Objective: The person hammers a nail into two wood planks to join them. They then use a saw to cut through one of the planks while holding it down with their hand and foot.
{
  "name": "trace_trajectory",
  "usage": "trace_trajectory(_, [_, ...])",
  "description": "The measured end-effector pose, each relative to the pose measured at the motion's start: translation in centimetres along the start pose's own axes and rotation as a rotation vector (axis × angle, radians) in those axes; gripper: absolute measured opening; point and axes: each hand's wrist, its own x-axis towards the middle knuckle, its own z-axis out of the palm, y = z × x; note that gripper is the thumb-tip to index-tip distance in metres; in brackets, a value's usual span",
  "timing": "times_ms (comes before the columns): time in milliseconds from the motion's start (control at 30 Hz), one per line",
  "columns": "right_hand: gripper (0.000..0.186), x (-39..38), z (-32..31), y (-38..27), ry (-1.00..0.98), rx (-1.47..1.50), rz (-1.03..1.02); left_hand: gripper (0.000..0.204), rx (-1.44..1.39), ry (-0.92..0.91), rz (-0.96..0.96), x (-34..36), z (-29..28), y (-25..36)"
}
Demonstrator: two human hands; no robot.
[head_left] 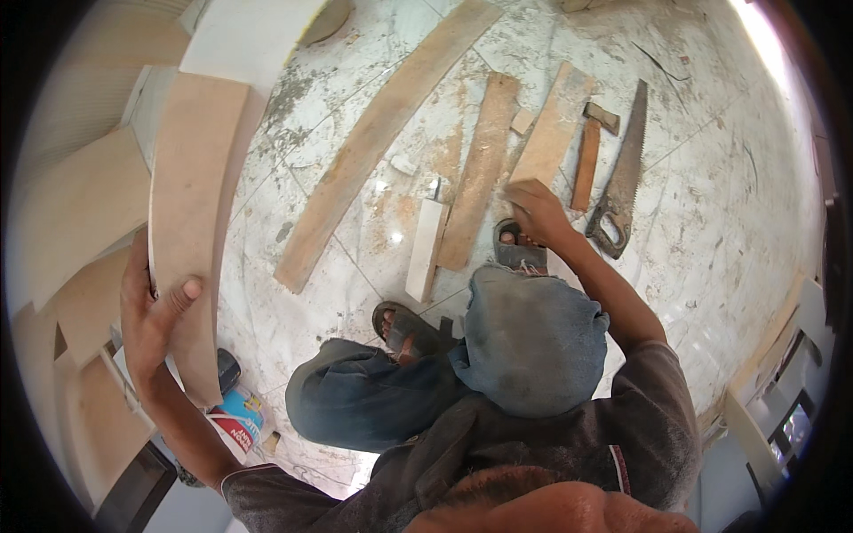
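Note:
At the left, a long pale wooden board (197,169) stands on end, and my left hand (153,324) grips its lower part. The thumb lies across the face, and the fingers go round the outer edge. My right hand (542,213) is closed at the near end of a short wooden plank (558,120); the fingertips are partly hidden. Just right of that plank lie a hammer (585,164) with a wooden handle and a handsaw (627,155) with a dark handle. To its left is a second plank (480,178), with a white-handled tool (426,249), perhaps a chisel, beside it.
A long board (382,147) lies slantwise on the dusty tiled floor (702,195). A small wood block (522,121) sits between the planks. Several wood panels (84,213) lean at far left. A paint bucket (242,417) stands near my left forearm. White slatted furniture (764,391) is at right.

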Motion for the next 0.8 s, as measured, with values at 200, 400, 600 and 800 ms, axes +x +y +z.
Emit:
trace_trajectory(200, [0.012, 11.5, 9.7, 0.8, -0.546, -0.404, -0.348, 0.079, 0.061, -0.080, 0.008, -1.0, 1.3, 1.6])
trace_trajectory(400, [0.010, 13.1, 12.2, 1.4, -0.508, -0.581, -0.575, 0.074, 0.111, -0.123, 0.058, -2.0, 2.5, 0.7])
trace_trajectory(600, [0.012, 10.7, 8.7, 0.5, -0.294, -0.402, -0.447, 0.064, 0.056, -0.190, 0.092, -0.9, 6.1, -0.4])
trace_trajectory(800, [0.021, 6.5, 8.5, 0.6, -0.058, 0.004, -0.007, 0.054, 0.127, -0.152, 0.113, -0.7, 9.0, -2.1])
